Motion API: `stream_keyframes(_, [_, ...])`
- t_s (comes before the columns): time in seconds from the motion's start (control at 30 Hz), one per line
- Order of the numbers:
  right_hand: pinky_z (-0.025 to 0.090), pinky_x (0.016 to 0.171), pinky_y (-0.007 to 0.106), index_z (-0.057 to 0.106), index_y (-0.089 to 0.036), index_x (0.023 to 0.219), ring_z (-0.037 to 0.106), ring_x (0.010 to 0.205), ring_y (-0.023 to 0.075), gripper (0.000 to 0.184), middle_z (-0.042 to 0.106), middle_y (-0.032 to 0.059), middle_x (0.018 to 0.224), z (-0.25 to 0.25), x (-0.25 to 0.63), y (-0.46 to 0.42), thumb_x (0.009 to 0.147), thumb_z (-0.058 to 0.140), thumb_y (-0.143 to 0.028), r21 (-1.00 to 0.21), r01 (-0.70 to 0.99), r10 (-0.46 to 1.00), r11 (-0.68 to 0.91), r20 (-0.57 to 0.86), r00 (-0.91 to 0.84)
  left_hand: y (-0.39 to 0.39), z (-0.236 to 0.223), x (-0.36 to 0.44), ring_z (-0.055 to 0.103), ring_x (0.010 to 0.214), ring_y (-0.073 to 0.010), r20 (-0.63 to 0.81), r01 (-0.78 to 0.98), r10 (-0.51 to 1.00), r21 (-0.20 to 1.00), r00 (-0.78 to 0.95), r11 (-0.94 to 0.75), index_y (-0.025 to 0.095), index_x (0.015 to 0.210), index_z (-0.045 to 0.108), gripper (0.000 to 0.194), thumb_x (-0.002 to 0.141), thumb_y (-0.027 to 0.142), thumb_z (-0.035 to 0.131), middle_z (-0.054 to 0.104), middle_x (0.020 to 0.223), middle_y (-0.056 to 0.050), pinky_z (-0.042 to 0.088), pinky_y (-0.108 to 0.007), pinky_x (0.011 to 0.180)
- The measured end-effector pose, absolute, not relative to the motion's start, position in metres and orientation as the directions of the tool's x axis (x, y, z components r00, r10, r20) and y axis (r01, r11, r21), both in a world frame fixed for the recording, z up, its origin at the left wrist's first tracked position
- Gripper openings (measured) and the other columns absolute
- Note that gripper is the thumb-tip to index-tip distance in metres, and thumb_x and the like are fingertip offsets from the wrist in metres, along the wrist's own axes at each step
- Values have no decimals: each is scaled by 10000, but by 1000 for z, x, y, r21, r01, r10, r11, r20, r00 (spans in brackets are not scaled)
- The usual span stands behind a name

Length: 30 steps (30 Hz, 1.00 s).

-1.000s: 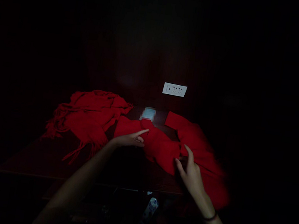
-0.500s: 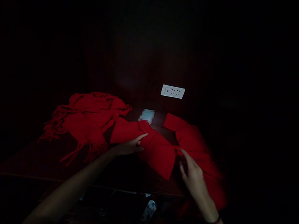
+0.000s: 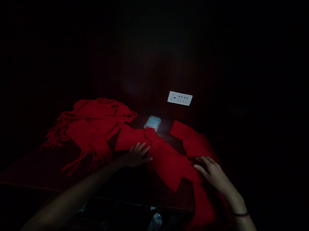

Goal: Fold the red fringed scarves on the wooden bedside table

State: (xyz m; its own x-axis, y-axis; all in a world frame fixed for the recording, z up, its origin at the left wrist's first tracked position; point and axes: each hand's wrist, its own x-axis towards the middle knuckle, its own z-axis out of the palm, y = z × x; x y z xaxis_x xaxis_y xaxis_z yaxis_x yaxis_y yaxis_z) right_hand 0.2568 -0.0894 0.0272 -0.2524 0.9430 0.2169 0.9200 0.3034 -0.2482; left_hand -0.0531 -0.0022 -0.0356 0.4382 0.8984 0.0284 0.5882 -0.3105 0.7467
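My left hand [image 3: 137, 155] lies with spread fingers on the near side of a folded red cloth [image 3: 165, 160], close to a knot-like gathered part in its middle. At the right, my right hand [image 3: 213, 174] hovers over or touches another stretch of red cloth [image 3: 194, 143]; its fingers are apart and loosely bent, with nothing visible gripped. That right-hand cloth hangs over the table's front edge, and its lower end is dim. Whether it joins the middle piece, I cannot tell. A heaped red scarf [image 3: 95, 118] with fringed ends sits on the left.
The dark table [image 3: 31, 170] stands against a dark wall with a white socket plate [image 3: 180, 98]. A small pale blurred object [image 3: 153, 122] lies behind the middle cloth. Below the table edge is a white and blue pack [image 3: 154, 224]. The surroundings are very dark.
My right hand has moved right, away from the middle cloth's corner, and the right-hand cloth has shifted and hangs differently. My left hand's fingers have spread flatter. The view has tilted slightly.
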Motion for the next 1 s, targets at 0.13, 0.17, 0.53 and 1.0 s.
stream_keyframes(0.13, [427,690,251,586,-198,875,581,789,168,218,634,50,861,27,262,-81,792,407,-290,-288,912,951,293,-12,-309,0,-41,-60,-2,1240,-365,-12,664,920,696,393,-274,248,1142,454,626,606,544,581,240,1352,-99,-14,-512,933])
stream_keyframes(0.17, [426,675,247,596,-199,820,582,752,160,200,636,39,813,26,262,-79,784,411,-266,-284,909,942,305,-55,-333,2,-38,-61,46,1237,-366,-7,649,923,713,385,-265,242,1106,485,598,593,527,602,292,1327,-104,17,-505,938])
stream_keyframes(0.53, [392,625,234,566,-146,808,554,671,146,276,614,74,764,28,250,-60,821,340,-304,-276,926,958,259,198,-209,48,-17,-7,514,813,-202,96,538,987,829,128,-150,146,1071,478,383,709,249,551,547,842,-62,370,-282,737])
stream_keyframes(1.0, [403,688,259,624,-144,820,564,755,176,306,627,95,855,31,247,-61,768,431,-376,-290,897,942,333,58,-331,36,-16,-18,492,675,-94,53,89,940,992,338,-87,177,1218,356,552,725,319,558,502,806,-5,402,-222,682])
